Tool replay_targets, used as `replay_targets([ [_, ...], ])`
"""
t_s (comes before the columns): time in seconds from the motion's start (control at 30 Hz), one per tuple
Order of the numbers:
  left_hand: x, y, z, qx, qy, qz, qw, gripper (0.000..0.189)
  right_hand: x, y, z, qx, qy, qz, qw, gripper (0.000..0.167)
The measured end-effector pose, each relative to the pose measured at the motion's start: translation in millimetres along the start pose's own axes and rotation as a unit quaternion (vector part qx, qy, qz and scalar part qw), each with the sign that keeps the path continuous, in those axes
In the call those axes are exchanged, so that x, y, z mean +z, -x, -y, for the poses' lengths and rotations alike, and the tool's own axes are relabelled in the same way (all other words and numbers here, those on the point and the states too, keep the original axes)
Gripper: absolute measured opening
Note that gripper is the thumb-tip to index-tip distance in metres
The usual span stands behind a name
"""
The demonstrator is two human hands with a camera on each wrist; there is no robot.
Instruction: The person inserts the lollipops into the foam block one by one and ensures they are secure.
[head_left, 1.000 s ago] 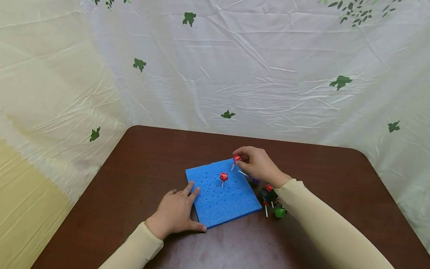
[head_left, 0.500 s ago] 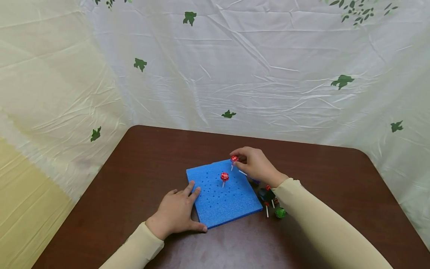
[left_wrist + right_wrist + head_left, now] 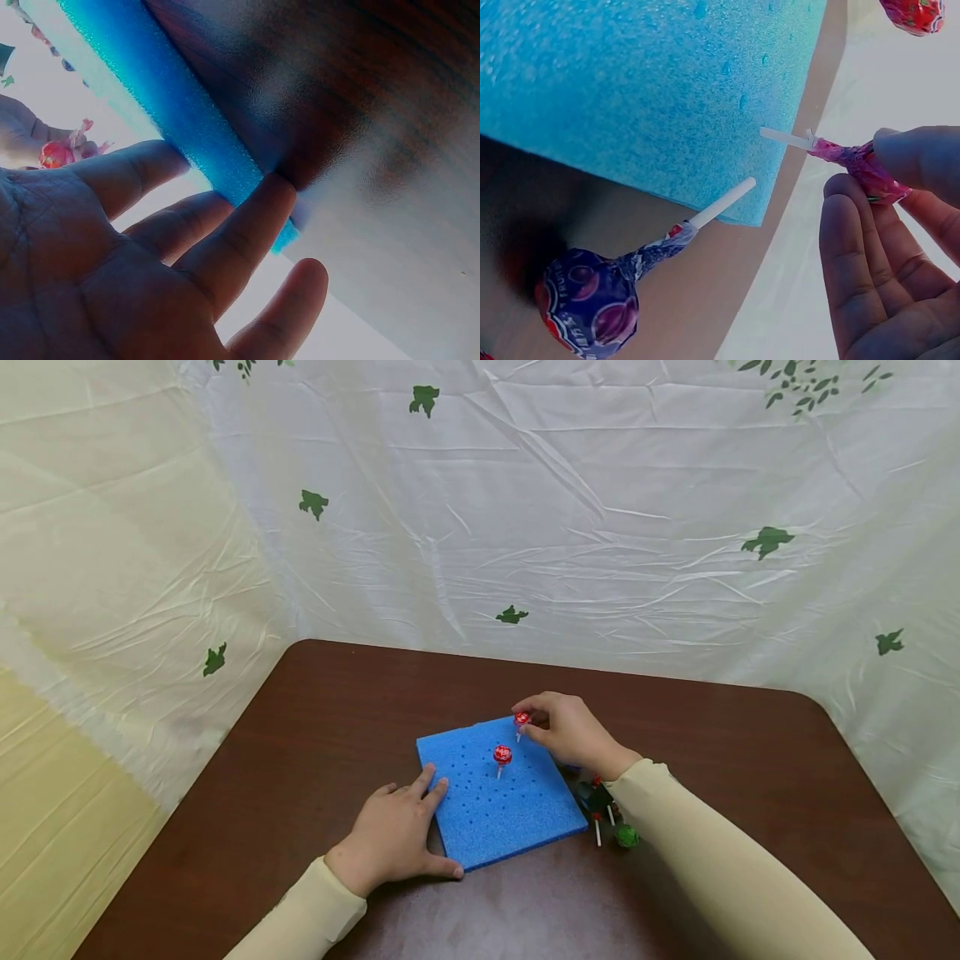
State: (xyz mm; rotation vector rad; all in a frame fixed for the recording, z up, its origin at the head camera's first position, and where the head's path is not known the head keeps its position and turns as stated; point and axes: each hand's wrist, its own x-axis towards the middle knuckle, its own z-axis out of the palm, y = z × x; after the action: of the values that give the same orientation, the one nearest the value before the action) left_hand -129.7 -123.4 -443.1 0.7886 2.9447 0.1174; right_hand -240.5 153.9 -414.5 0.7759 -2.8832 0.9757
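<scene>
**Held lollipop** [image 3: 847, 156]: one; red and pink wrapper, white stick, above the far right corner of the board. Whether the tip meets the foam cannot be told. Probably light, hard-headed, slick in its wrapper; the thin stick might bend if pushed askew. Best taken by head and wrapper neck, in line with the stick.

**Right hand** [image 3: 573, 731]: one; thumb and fingertips pinching the wrapped head.

**Left hand** [image 3: 393, 835]: one; fingers extended against the board's left edge, gripping nothing.

**Foam board** [image 3: 510, 835]: one; blue, many small holes; likely light, yielding, apt to slide.

**Upright lollipop** [image 3: 502, 755]: one, red, standing in the board.

**Purple lollipop** [image 3: 592, 300]: one, lying beside the board.

**Green lollipop** [image 3: 627, 836]: one, near the board's right side.

**Dark and red lollipops** [image 3: 596, 795]: clumped, perhaps three, partly hidden; count uncertain.
</scene>
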Motion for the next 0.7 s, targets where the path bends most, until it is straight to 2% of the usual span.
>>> replay_targets([
  [0.7,-0.6,1.4,-0.1,0.004,0.005,-0.011,0.9999,0.113,1.7,0.6,0.0,0.018,-0.012,0.000,0.9998,0.034],
])
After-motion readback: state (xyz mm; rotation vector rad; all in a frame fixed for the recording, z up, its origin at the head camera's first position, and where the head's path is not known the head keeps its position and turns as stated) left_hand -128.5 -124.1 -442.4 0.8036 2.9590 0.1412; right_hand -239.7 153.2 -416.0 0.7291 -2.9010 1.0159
